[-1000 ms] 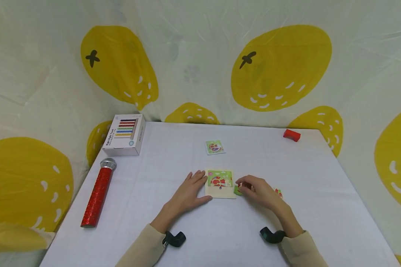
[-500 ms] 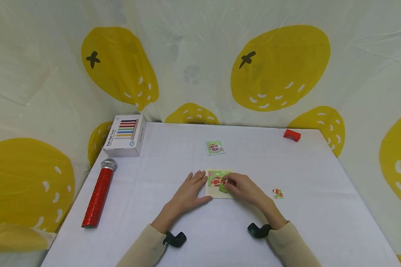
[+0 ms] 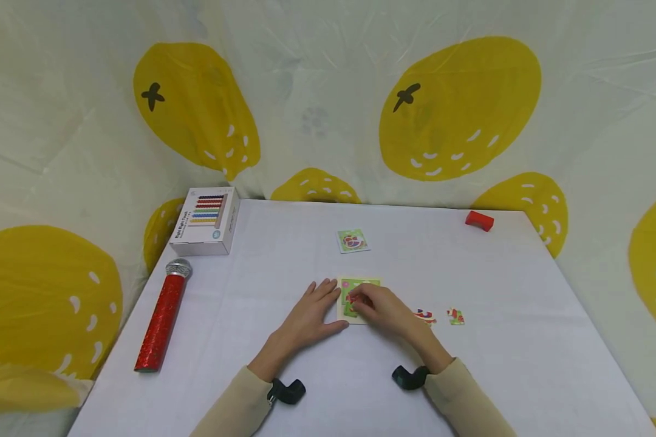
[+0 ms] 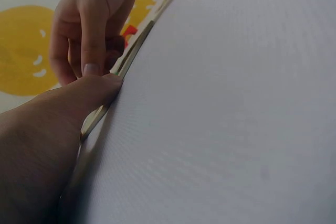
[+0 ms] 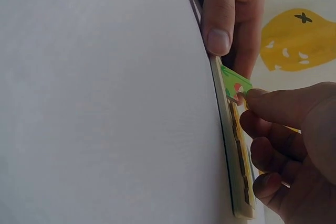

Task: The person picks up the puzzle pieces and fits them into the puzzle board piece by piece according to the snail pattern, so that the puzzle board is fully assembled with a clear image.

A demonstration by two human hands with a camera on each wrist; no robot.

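A small wooden jigsaw board point(image 3: 341, 318) lies on the white table, its upper part filled with a green and red picture. My left hand point(image 3: 308, 312) rests along the board's left side, fingers extended, with the thumb touching its near edge. Between thumb and index finger, my right hand point(image 3: 384, 312) pinches a green jigsaw piece point(image 5: 233, 82) with a red patch. That piece stands tilted over the lower left of the board, one corner at the frame. The right hand covers much of the board in the head view.
Two loose jigsaw pieces, one red and white point(image 3: 426, 316) and one red and green point(image 3: 456, 316), lie right of the board. Behind it is a square picture card point(image 3: 352, 241). A red microphone point(image 3: 161, 321), white box point(image 3: 205, 221) and red block point(image 3: 479, 221) stand farther out.
My right hand has carried the green jigsaw piece leftward from beside the board to its lower left. The loose pieces at right have come into view. My left hand has stayed put.
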